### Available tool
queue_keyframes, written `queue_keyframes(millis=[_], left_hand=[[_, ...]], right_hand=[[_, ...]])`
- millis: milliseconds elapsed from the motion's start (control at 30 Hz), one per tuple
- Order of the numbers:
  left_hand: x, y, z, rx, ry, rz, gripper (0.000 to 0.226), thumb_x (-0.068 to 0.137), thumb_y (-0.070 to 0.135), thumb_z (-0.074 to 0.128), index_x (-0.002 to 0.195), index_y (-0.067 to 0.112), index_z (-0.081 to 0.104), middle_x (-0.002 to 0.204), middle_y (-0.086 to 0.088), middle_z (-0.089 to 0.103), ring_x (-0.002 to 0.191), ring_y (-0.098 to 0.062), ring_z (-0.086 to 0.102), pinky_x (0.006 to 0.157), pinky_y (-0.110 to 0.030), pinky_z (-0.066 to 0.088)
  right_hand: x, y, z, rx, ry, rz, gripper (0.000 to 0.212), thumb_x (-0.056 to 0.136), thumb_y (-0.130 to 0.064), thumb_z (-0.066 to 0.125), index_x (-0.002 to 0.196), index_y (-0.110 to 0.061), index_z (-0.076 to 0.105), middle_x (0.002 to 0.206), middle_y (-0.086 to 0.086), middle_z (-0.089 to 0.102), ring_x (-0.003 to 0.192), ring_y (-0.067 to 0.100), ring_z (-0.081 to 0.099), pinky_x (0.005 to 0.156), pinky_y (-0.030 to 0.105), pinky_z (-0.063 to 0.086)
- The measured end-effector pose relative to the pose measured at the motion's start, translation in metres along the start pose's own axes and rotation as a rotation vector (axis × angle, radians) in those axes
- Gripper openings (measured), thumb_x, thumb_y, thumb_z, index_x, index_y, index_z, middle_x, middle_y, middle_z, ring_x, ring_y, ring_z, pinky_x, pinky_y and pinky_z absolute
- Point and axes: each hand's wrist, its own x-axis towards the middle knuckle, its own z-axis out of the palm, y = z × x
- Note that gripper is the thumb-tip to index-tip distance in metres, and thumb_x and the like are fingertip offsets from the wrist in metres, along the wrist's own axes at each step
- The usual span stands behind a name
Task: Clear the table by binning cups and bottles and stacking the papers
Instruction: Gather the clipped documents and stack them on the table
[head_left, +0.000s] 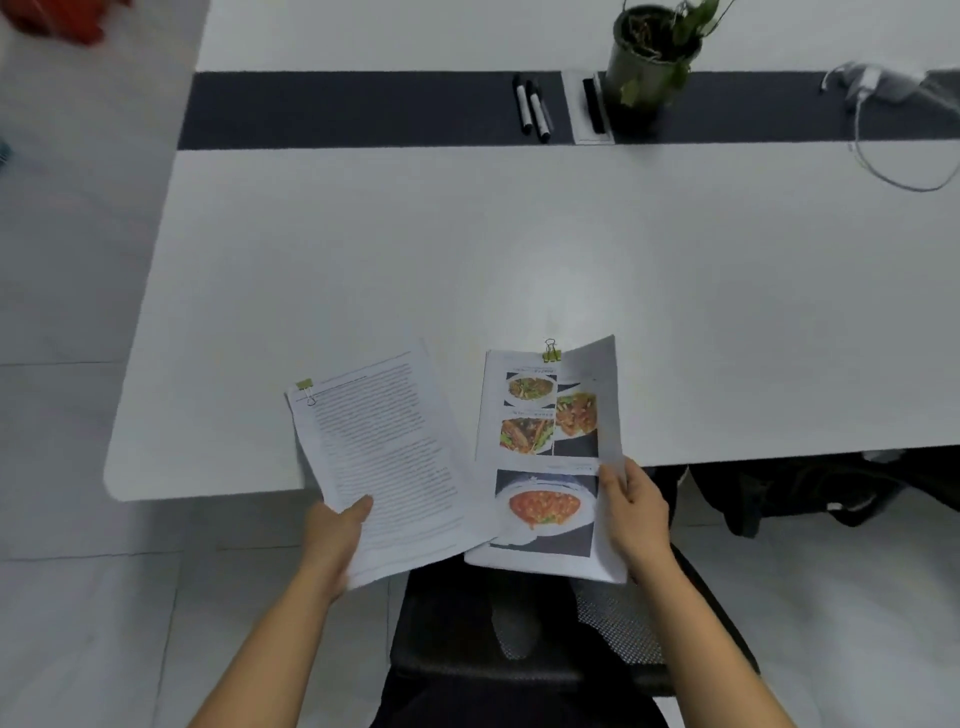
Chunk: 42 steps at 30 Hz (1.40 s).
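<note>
Now two clipped packets are held at the table's (467, 249) six o'clock edge: the text packet (384, 457) is pinched at its lower edge by the left hand (335, 525), thumb on top, and the food-photo packet (545, 452), at three o'clock from it, is gripped along its right margin by the right hand (634, 512). Both are carried half off the table, so a packet could be dropped toward the chair (519, 670) if either thin grip is loosened. A crooked stack could also be produced by the green binder clips (305, 385), which are set at different spots.
</note>
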Motion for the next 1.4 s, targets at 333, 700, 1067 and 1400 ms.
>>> queue_keyframes(millis=[333,700,1067,1400], left_hand=[[-0.141,0.029,-0.016,-0.182,0.535,0.566,0.021,0.092,0.028,0.066,0.107,0.014,0.066,0.092,0.011,0.065,0.083,-0.006,0.063,0.074,-0.023,0.048],[-0.232,-0.017,-0.166,-0.484,0.895,0.724,0.028,0.091,0.023,0.068,0.118,0.028,0.059,0.106,0.028,0.06,0.093,0.016,0.061,0.079,-0.004,0.048],[-0.195,-0.031,-0.413,-0.711,1.007,0.941,0.028,0.089,0.02,0.067,0.115,0.028,0.061,0.097,0.038,0.067,0.099,0.009,0.065,0.077,-0.005,0.049],[-0.101,0.081,-0.562,-0.611,0.865,1.088,0.033,0.091,0.011,0.065,0.116,0.032,0.057,0.098,0.046,0.062,0.1,0.018,0.059,0.082,-0.003,0.045]], right_hand=[[-0.055,-0.081,-0.051,0.148,-0.076,-0.475,0.021,0.103,-0.029,0.048,0.119,-0.031,0.061,0.1,-0.021,0.068,0.09,-0.004,0.063,0.075,0.021,0.05],[-0.155,-0.139,0.049,0.28,-0.393,-0.582,0.013,0.102,-0.027,0.05,0.101,-0.033,0.063,0.091,-0.018,0.071,0.084,0.006,0.068,0.072,0.026,0.057],[-0.319,-0.249,0.251,0.303,-0.439,-0.809,0.014,0.1,-0.028,0.051,0.101,-0.04,0.058,0.092,-0.032,0.068,0.085,0.001,0.067,0.055,0.013,0.053],[-0.349,-0.326,0.382,0.38,-0.32,-0.748,0.014,0.096,-0.034,0.052,0.104,-0.042,0.06,0.095,-0.027,0.069,0.085,0.003,0.068,0.058,0.019,0.056]])
